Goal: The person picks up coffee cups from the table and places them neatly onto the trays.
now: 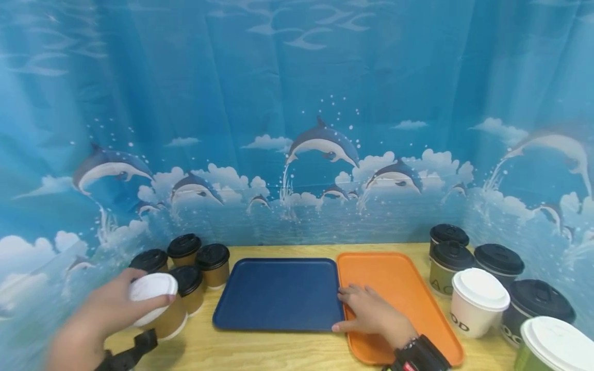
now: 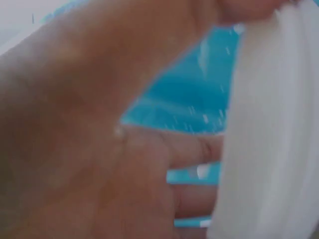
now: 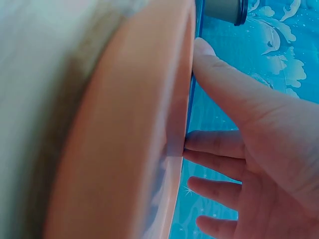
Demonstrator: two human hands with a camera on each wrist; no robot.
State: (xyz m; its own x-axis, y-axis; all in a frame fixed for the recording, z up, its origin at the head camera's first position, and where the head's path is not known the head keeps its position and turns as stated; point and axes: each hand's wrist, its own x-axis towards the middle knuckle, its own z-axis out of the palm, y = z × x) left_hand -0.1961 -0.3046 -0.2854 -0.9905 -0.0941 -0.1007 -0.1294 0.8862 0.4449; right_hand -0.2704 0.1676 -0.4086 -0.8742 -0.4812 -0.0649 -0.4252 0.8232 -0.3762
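Observation:
At the left, my left hand (image 1: 97,312) grips a brown paper cup (image 1: 168,320) with a white lid (image 1: 155,286), thumb and fingers round the lid. In the left wrist view, the palm (image 2: 134,174) faces the blurred white lid (image 2: 269,129). My right hand (image 1: 373,315) rests its fingertips where a dark blue tray (image 1: 278,293) meets an orange tray (image 1: 392,278). The right wrist view shows the hand (image 3: 269,144) with thumb and fingers extended, touching the edge beside the orange tray (image 3: 119,134).
Several brown cups with black lids (image 1: 212,256) stand behind the left hand. Along the right side are several black-lidded cups (image 1: 452,255), a white cup (image 1: 478,304) and a green cup with a white lid (image 1: 559,342). A dolphin curtain (image 1: 297,103) hangs behind the wooden table (image 1: 260,353).

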